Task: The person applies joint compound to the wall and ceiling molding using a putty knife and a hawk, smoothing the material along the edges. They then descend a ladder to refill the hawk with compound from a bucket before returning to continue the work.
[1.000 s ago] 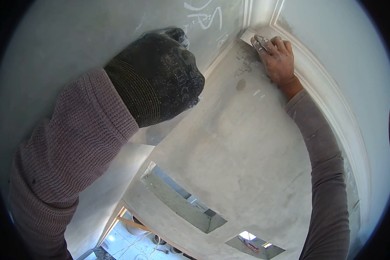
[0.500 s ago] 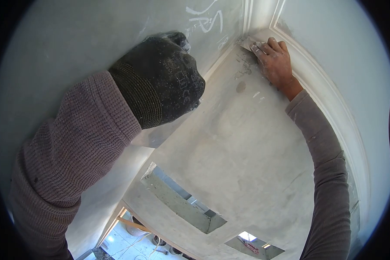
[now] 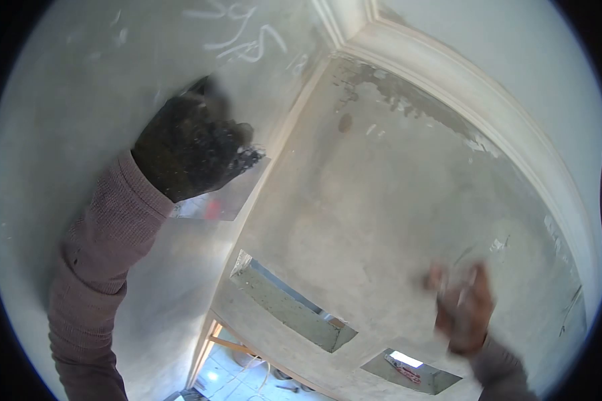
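Observation:
My left hand (image 3: 194,144), in a black work glove caked with white specks, is closed in front of the left wall. A flat, shiny metal plastering trowel (image 3: 237,197) sticks out below the glove; its handle is hidden in the grip. My right hand (image 3: 463,311) is bare and smeared by motion, low in front of the curved wall (image 3: 361,220). Its fingers point upward, and the blur hides whether the scraper is still in them. Darker, wet-looking filler (image 3: 408,100) runs along the top of that wall, beneath the moulding.
White moulding (image 3: 488,93) curves along the ceiling edge from the corner. Two recessed openings, a longer one (image 3: 291,304) and a smaller one (image 3: 441,381) with a red-handled tool (image 3: 405,371), cut the wall. Far below lies a tiled floor (image 3: 227,374) with buckets and a cable.
My right hand has left the upper corner, where it pressed a scraper to the wall, and swung down. My left hand has shifted left in view, showing more of the trowel. The view has turned slightly.

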Action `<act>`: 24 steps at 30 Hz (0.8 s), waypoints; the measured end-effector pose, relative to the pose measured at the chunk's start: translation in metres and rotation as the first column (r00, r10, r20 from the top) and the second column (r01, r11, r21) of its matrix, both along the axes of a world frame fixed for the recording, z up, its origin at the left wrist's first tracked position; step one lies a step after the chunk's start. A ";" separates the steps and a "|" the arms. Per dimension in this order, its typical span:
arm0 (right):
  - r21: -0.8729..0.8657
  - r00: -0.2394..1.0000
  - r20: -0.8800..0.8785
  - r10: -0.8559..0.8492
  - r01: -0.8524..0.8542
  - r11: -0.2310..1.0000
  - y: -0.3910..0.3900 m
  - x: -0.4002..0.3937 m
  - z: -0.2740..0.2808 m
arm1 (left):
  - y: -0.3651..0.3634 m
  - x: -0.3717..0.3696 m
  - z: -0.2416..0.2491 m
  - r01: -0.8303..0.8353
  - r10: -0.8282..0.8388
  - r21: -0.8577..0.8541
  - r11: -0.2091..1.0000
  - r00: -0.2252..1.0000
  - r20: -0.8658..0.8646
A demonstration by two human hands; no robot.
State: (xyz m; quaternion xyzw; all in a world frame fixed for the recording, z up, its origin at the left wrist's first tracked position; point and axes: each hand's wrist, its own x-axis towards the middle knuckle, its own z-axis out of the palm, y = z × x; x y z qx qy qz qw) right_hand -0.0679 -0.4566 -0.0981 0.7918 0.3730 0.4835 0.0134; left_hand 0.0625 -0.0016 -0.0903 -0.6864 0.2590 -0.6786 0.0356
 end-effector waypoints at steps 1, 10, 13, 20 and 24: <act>0.022 0.980 0.129 0.154 -0.158 0.987 -0.003 -0.011 -0.043 | -0.002 -0.004 0.002 -0.023 0.023 0.017 1.000 1.000 -0.005; 0.817 0.173 -0.356 0.919 0.534 0.216 -0.052 -0.090 -0.206 | -0.030 -0.044 -0.097 0.090 -0.300 -0.336 0.937 0.699 -0.650; 0.725 -0.064 0.099 0.993 0.688 -0.028 -0.046 -0.083 -0.194 | -0.126 -0.156 -0.213 -0.069 -0.997 -0.995 0.075 -0.040 -0.073; 0.768 -0.113 -0.220 0.969 0.592 0.243 0.008 -0.095 -0.211 | -0.313 -0.297 -0.286 -0.486 -0.872 -0.732 -0.478 0.161 0.463; 0.588 -0.191 0.030 0.981 0.797 0.137 0.016 -0.119 -0.187 | -0.317 -0.306 -0.279 -0.301 -0.979 -0.953 -0.022 0.200 -0.040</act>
